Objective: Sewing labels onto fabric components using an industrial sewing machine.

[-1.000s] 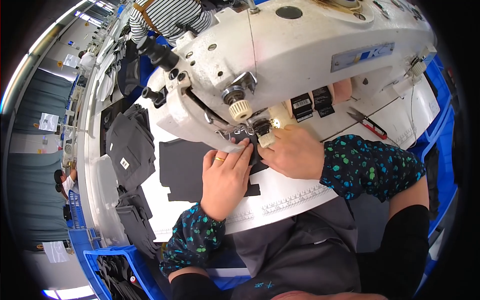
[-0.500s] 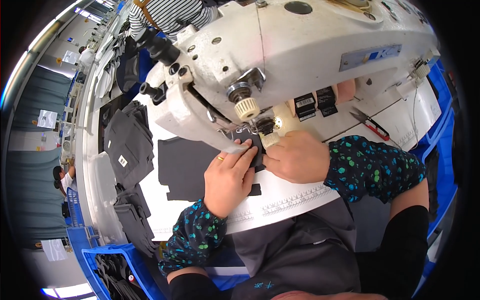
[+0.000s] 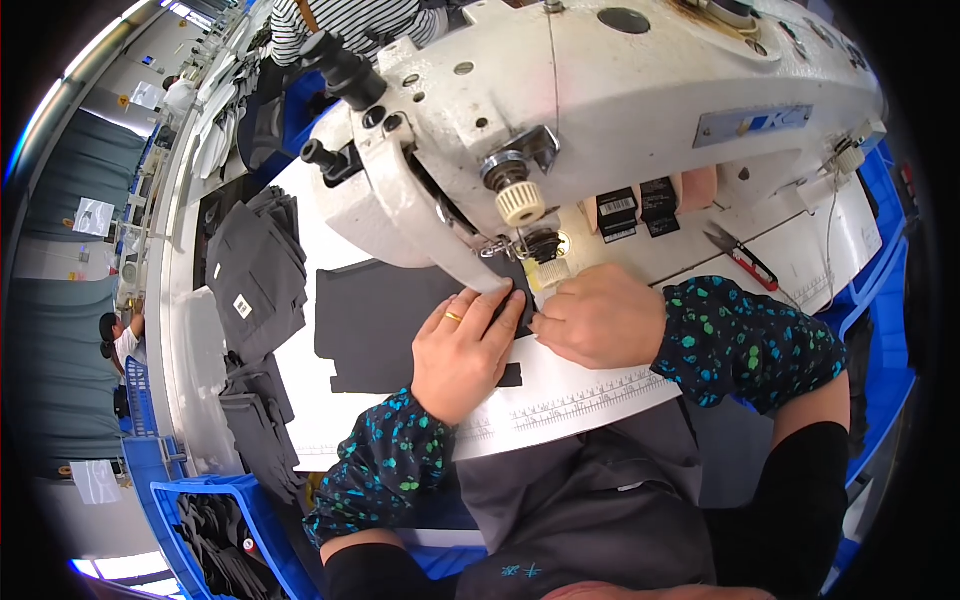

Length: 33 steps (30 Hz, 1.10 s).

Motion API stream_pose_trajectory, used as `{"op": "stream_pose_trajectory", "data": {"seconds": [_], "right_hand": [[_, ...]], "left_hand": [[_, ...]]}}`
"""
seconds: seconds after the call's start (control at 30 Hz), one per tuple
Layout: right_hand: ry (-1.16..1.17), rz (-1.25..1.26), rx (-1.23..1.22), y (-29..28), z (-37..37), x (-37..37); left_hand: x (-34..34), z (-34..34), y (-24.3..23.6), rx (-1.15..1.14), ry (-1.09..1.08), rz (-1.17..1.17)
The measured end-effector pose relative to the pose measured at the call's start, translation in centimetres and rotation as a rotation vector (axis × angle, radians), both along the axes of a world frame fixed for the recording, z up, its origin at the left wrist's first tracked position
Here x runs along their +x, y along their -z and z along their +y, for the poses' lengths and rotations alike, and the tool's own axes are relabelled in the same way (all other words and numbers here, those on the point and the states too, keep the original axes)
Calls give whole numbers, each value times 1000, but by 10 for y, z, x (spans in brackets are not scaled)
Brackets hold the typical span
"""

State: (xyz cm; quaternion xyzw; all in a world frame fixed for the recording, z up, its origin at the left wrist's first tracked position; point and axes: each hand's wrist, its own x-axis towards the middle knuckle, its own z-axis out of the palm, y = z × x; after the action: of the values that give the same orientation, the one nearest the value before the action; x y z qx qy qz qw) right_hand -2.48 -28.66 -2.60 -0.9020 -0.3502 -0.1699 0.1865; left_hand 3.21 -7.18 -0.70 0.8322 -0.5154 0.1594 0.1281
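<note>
A dark grey fabric piece (image 3: 370, 315) lies flat on the white machine bed, its right end under the needle area of a white sewing machine (image 3: 620, 115). My left hand (image 3: 460, 350), a ring on one finger, rests on the fabric with its fingers stretched out toward the presser foot. Close by on the right, my right hand (image 3: 605, 318) is closed, its thumb and fingertips pinching the fabric's right edge. The pinched edge is mostly hidden by the fingers. The machine's arm covers part of the needle area.
Red-handled thread snips (image 3: 745, 258) lie on the bed at the right. Rolls of black labels (image 3: 617, 212) stand behind my right hand. Stacked grey pieces (image 3: 255, 280) lie at the left, above a blue crate (image 3: 165, 490) of dark cloth. A person in stripes (image 3: 350, 25) sits beyond.
The view has shifted slightly, so the machine appears a little farther right. Both hands keep nearly the same place on the fabric, the left one's fingers slightly less close together.
</note>
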Motion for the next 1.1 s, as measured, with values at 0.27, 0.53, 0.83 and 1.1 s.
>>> {"op": "stream_pose_trajectory", "data": {"seconds": [0.27, 0.53, 0.83, 1.1], "right_hand": [[50, 24, 7, 3, -1, 5], [140, -46, 73, 2, 2, 14], [145, -39, -27, -9, -5, 10], [295, -81, 53, -4, -5, 13]], "left_hand": [[15, -6, 2, -27, 4, -20], [30, -7, 5, -24, -19, -65], [18, 0, 3, -35, -51, -79], [15, -1, 1, 33, -21, -161]]}}
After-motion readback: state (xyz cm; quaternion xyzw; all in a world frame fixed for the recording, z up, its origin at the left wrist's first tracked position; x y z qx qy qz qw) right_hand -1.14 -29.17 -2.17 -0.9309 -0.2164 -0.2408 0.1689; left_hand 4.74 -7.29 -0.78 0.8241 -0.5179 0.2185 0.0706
